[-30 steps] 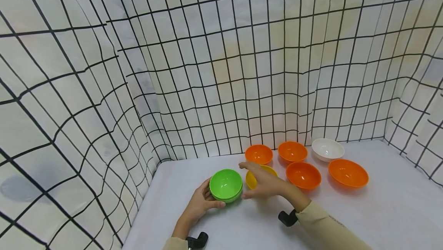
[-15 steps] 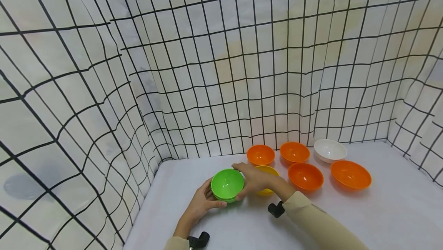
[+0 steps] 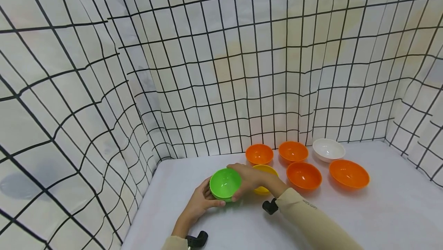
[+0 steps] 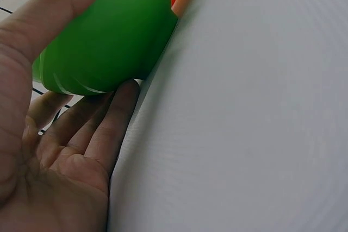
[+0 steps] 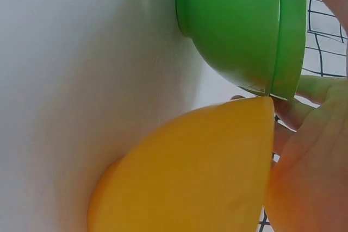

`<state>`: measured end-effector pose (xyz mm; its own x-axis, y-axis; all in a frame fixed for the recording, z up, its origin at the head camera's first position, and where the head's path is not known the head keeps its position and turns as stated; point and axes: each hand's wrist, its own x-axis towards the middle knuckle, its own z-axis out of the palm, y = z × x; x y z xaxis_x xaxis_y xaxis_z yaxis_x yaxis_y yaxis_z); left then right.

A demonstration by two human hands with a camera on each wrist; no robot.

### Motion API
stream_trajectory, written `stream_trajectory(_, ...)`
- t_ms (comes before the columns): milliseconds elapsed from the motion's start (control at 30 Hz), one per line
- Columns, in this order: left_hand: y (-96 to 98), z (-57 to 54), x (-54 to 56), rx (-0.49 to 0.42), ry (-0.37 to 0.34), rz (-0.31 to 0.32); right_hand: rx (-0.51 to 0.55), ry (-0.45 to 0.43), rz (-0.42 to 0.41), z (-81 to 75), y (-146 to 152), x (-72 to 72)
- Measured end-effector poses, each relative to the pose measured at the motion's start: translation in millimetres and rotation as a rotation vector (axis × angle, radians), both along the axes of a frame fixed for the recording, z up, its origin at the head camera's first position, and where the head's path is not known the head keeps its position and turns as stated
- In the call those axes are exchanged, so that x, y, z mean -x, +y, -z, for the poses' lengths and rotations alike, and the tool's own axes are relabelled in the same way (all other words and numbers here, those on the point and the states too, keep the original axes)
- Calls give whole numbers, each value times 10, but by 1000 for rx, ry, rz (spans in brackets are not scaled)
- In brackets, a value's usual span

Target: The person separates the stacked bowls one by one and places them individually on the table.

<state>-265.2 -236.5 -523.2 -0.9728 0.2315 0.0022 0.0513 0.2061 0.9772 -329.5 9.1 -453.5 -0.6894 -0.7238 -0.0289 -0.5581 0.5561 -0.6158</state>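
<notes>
Two nested green bowls (image 3: 225, 184) stand on the white tabletop, their rims nearly together. From the left, my left hand (image 3: 198, 204) holds them, thumb along the front and fingers round the far side. My right hand (image 3: 248, 179) grips their right side, thumb in front and fingers behind. Just right of the green bowls, a yellow bowl (image 5: 190, 172) lies under and behind my right hand, which partly hides it in the head view. In the left wrist view, the thumb crosses the green wall (image 4: 109, 31) while several fingertips touch beneath the rim.
Orange bowls (image 3: 259, 154), (image 3: 293, 152), (image 3: 303, 175) and a wider orange bowl (image 3: 348, 174) stand right of the hands. A white bowl (image 3: 328, 149) is at the back right. White cloth with a black grid (image 3: 221, 69) walls the table (image 3: 166, 188).
My right hand has moved left from above the yellow bowl onto the right side of the green bowls. The left hand stays on them, and the other bowls have not moved.
</notes>
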Motion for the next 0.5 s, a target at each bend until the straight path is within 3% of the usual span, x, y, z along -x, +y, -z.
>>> stream_trajectory(300,9,-9,-8,-9,-7,4,12,-3,11,62,1,36)
stream_trajectory(500,14,-37,-26,-5,-2,7,13,40,6,44,-7,31)
